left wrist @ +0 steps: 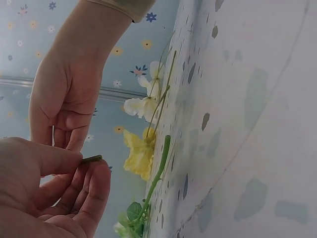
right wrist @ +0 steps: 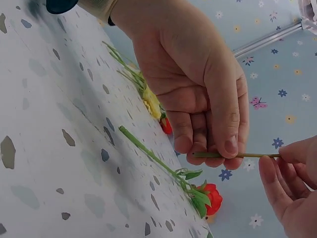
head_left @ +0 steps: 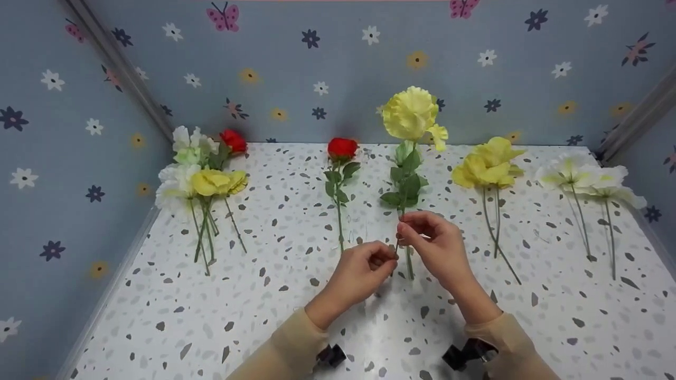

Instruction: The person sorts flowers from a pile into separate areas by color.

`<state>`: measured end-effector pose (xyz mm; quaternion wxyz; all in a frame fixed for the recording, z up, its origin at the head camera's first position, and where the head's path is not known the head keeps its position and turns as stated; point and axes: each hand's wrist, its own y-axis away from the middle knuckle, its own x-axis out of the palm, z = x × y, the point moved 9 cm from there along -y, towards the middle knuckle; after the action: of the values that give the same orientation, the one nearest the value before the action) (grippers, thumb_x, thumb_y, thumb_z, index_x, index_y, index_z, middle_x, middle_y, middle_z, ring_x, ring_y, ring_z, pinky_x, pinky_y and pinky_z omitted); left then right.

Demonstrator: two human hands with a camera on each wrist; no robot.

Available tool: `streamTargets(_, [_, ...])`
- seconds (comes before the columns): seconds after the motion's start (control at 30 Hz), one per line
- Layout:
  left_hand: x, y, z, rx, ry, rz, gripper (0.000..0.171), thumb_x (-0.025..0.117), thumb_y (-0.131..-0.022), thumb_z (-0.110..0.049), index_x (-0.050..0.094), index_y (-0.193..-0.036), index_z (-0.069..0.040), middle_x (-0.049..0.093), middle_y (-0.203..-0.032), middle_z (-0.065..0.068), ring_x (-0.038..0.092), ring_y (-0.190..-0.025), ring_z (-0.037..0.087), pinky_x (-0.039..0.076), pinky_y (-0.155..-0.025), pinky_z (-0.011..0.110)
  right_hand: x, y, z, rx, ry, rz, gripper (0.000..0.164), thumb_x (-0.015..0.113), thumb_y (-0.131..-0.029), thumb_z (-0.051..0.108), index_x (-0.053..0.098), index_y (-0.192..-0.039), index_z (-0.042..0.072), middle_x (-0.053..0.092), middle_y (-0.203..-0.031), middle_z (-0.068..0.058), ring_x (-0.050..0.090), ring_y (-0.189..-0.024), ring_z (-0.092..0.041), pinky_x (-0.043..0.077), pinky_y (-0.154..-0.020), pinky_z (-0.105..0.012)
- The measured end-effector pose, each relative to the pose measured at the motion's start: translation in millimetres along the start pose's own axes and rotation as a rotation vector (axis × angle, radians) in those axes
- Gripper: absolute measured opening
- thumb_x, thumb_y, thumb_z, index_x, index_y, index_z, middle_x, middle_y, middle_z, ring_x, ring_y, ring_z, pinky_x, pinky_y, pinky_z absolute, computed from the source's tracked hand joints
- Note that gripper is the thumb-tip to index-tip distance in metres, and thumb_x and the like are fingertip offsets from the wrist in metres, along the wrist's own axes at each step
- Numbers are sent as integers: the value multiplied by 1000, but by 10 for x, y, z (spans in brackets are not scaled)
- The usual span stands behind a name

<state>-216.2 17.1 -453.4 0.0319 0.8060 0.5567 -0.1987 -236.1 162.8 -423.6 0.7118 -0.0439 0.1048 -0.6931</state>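
Observation:
A yellow flower [head_left: 411,113] stands upright above the table, its thin stem running down to both hands. My right hand [head_left: 435,248] pinches that stem between thumb and fingers. Lower on the same stem, my left hand [head_left: 362,269] pinches near the cut end. From the side, the left wrist view shows the stem end [left wrist: 91,159] poking out past the left thumb. Behind the hands lies a pale green flower [head_left: 404,153] with dark leaves, partly covered by the yellow one. To the left of it lies a red rose [head_left: 342,150] with its stem toward me.
At the far left lies a mixed bunch with white flowers [head_left: 177,182], a yellow flower [head_left: 219,182] and a red rose [head_left: 233,141]. Right of the hands lie yellow flowers [head_left: 488,166], then white flowers [head_left: 573,174]. Patterned walls [head_left: 343,63] enclose the speckled table [head_left: 253,311].

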Motion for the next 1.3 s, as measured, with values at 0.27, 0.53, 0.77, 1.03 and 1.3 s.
streamTargets(0.27, [-23,-11,-34,29,-32,-9,5,69,-94,-6,72,-98,-6,72,-89,-2,67,-78,6,58,-71,23,82,71,221,12,32,23,23,71,-91,-3,67,-114,-4,69,-98,-20,68,-85,-31,61,-76,-36])
streamTargets(0.53, [-103,-29,34,-37,-35,34,7,71,-93,-12,73,-100,-10,72,-91,-5,67,-81,8,58,-74,24,-92,2,208,25,68,-5,25,70,-93,-1,66,-117,-5,69,-100,-22,69,-84,-29,61,-75,-34])
streamTargets(0.77, [-648,-99,214,-142,-129,-65,8,74,-92,-21,72,-96,-14,70,-88,-4,66,-80,12,57,-74,27,-835,-241,-29,33,245,-141,29,74,-93,15,71,-120,5,72,-102,-14,70,-82,-21,58,-71,-23])
streamTargets(1.03, [-1455,-89,469,-240,-265,-257,13,73,-92,-26,74,-96,-13,70,-86,-1,65,-79,16,55,-71,32,-1751,-367,-368,125,503,-331,33,70,-96,30,72,-123,11,73,-106,-7,65,-84,-5,52,-67,-15])
streamTargets(1.3, [-2387,192,745,-366,-441,-450,23,66,-96,-30,72,-102,-8,71,-94,8,66,-85,23,53,-74,37,-2024,-358,-713,240,693,-276,37,62,-100,33,71,-126,9,70,-115,-13,60,-90,-13,47,-61,-15])
